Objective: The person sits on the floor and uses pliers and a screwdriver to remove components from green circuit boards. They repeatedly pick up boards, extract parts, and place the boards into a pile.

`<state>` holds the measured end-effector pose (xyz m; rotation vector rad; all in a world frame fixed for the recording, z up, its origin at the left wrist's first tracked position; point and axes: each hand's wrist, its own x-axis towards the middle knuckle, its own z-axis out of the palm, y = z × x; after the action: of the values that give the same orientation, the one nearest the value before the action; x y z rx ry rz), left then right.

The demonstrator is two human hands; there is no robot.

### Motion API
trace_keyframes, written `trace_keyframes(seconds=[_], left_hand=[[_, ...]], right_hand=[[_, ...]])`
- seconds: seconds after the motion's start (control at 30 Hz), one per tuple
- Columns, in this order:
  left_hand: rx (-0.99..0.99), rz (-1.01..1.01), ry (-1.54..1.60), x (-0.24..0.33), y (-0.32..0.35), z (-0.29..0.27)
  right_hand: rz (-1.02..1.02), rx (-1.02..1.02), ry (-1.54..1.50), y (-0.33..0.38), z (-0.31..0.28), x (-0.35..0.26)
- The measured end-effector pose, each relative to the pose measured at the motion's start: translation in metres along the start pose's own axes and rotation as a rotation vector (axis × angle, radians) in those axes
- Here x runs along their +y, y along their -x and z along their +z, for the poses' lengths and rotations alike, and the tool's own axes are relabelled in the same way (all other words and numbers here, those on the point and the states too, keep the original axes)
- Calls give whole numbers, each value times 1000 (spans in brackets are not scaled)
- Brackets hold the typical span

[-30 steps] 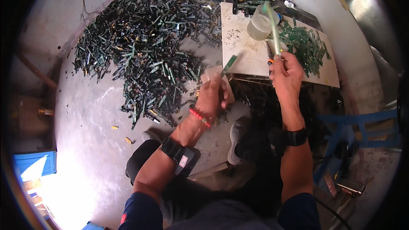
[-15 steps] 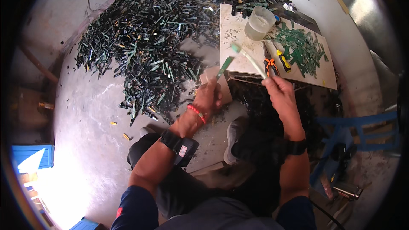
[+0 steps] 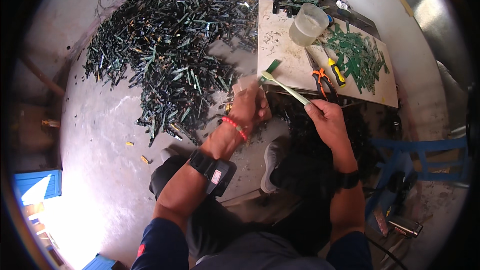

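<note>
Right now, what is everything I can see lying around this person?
circuit board strips: a big heap, dark green, on the grey floor, upper left
work board: one, pale, in front of the person
green boards: small pile, on the work board's right part
plastic cup: one, clear, on the work board
pliers: one, orange-handled, on the work board
screwdriver: one, yellow-handled, beside the pliers
left hand: holds a green strip
right hand: holds a pale toothbrush

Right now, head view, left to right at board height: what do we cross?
Pile of green circuit strips → left hand holding a green strip → plastic cup → orange-handled pliers → yellow-handled screwdriver → heap of green strips on the board.
</note>
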<state>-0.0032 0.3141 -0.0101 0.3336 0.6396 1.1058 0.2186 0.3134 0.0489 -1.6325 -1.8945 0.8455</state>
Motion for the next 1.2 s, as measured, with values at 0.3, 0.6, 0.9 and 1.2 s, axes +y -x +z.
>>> trace_keyframes(seconds=[0.3,0.6,0.9,1.2], left_hand=[[102,-103,42,-2,-4,4],[96,-215,111,7,-3,12],[62,-205,189,6,-4,11],[35,-177,191,7,-2,16]], right_hand=[[0,7,9,-7,1,5],[48,-12,-69,-6,-3,13],[44,-87,-86,-2,-4,10],[84,-131,-148,-1,-15,5]])
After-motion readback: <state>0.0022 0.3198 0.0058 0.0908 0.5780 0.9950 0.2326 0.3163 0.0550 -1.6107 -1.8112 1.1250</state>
